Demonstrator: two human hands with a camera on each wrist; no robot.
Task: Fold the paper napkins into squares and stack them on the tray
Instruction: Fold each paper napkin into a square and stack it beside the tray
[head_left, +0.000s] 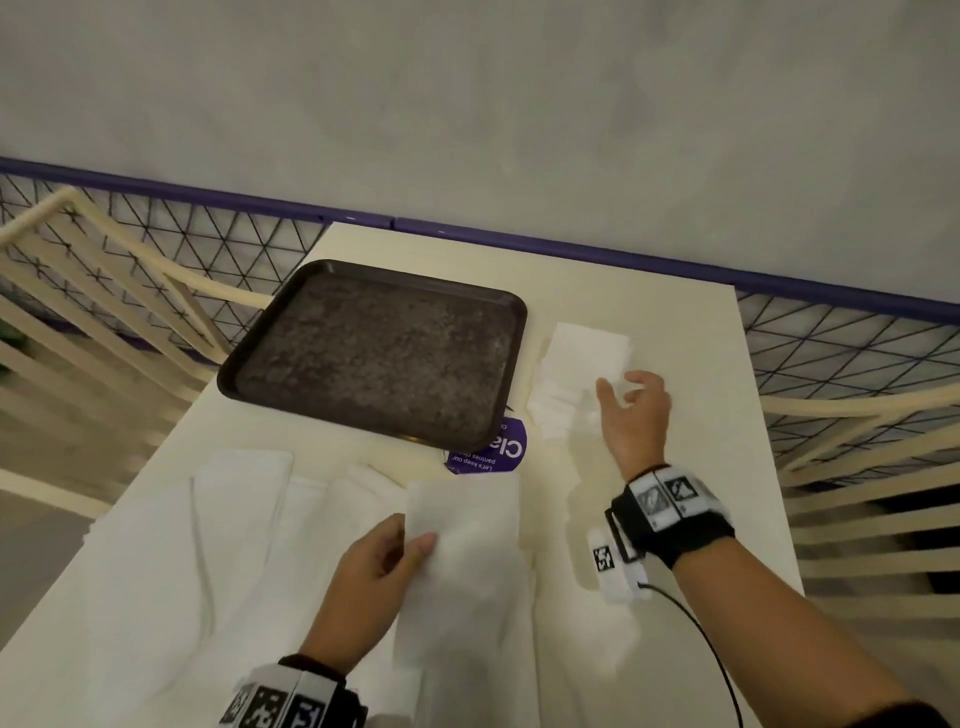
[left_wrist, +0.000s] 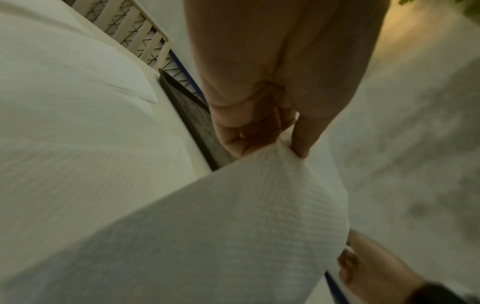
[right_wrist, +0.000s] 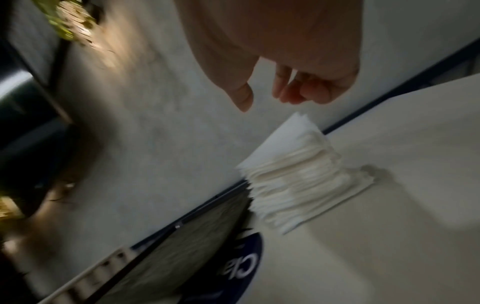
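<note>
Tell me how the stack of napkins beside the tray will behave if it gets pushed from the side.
The napkin stack already leans, its layers offset, so a push would probably fan it out rather than slide it whole. The sheets look thin and light; the napkin the left hand pinches droops, so they are likely floppy.

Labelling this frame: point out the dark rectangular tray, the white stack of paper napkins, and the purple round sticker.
dark rectangular tray (head_left: 363, 358), head view, bare speckled floor.
white stack of paper napkins (head_left: 587, 349), head view, top sheet.
purple round sticker (head_left: 498, 453), head view, exposed printed part.
</note>
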